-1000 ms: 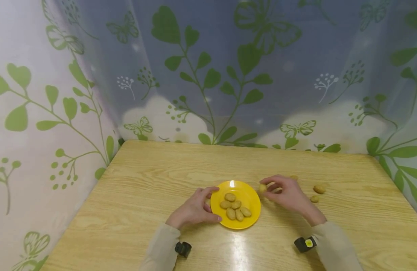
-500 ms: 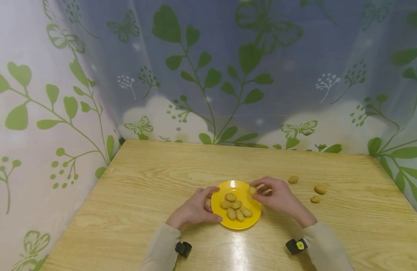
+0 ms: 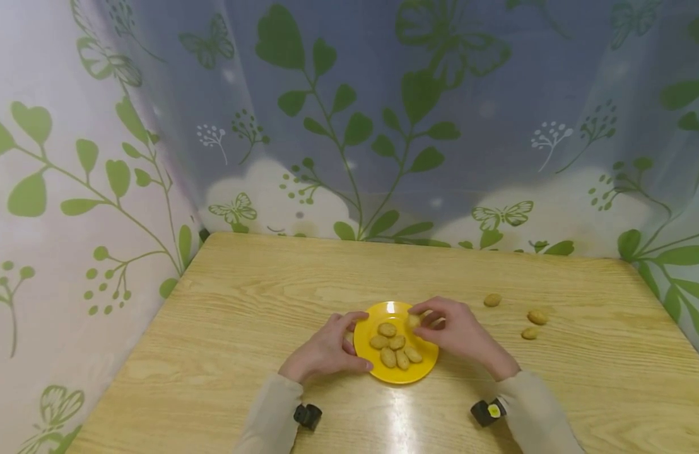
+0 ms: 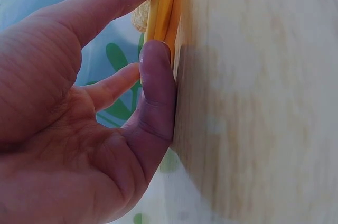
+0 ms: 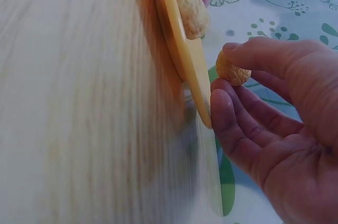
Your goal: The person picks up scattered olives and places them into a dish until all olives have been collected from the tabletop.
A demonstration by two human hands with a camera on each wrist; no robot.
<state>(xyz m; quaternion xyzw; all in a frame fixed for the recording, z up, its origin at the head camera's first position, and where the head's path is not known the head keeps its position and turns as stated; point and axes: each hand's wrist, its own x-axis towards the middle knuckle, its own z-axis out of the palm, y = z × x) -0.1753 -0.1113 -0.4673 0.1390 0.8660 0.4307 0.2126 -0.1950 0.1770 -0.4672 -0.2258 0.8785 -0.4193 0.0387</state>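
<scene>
A yellow plate (image 3: 378, 372) lies on the table, with several tan, wrinkled walnuts (image 3: 388, 358) grouped on it. My left hand (image 3: 325, 352) holds the plate's left rim, thumb at the near side and fingers at the far side. In the left wrist view its fingers (image 4: 157, 86) meet the plate's edge. Over the right part of the plate, my right hand (image 3: 456, 326) pinches one walnut (image 5: 232, 71) between thumb and fingertips. That walnut appears just above the plate surface in the right wrist view.
To the right on the wooden table (image 3: 270, 284) lie three loose walnuts: one walnut (image 3: 493, 300) farther back, another walnut (image 3: 537, 316) and a smaller walnut (image 3: 529, 332). A leaf-patterned curtain (image 3: 349, 126) hangs along the table's back and left sides.
My right hand has carried its walnut leftward from beside the plate to over its right part, uncovering the rear loose walnut. My left hand and the plate have stayed put.
</scene>
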